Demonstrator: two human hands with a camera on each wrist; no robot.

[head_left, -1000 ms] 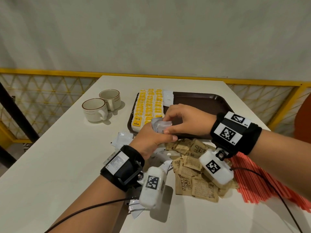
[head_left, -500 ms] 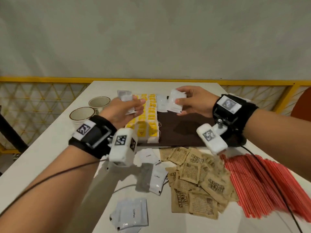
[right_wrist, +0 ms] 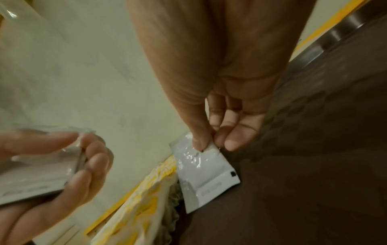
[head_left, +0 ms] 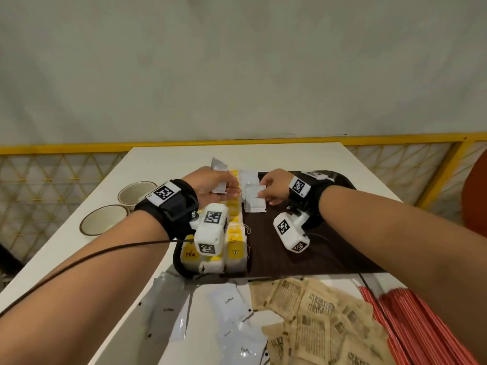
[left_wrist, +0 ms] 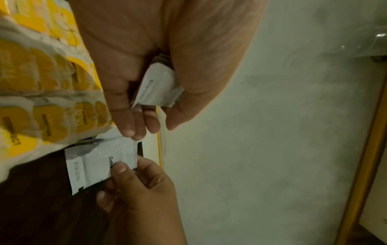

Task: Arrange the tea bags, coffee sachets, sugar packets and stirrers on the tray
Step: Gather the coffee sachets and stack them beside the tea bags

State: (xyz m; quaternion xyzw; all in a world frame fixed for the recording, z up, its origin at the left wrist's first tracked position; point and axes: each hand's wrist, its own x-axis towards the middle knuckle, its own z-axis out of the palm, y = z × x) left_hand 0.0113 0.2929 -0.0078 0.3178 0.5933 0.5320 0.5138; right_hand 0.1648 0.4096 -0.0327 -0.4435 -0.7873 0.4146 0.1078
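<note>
A dark brown tray (head_left: 316,254) lies on the white table, with rows of yellow-tagged tea bags (head_left: 234,233) along its left side. My right hand (head_left: 274,184) pinches a white coffee sachet (head_left: 254,200) low over the tray's far part, next to the tea bags; the same sachet (right_wrist: 206,174) shows in the right wrist view. Another white sachet (head_left: 249,177) lies just beyond it. My left hand (head_left: 213,188) hovers over the tea bags and grips a small stack of coffee sachets (left_wrist: 157,87).
Loose coffee sachets (head_left: 229,304), brown sugar packets (head_left: 316,320) and red stirrers (head_left: 427,325) lie on the table in front of the tray. Two cups (head_left: 105,219) stand at the left. A yellow railing (head_left: 66,148) runs behind the table.
Both hands rose from the pile of sachets near the front and moved out over the tray. The right hand has brought its sachet down beside the tea bags.
</note>
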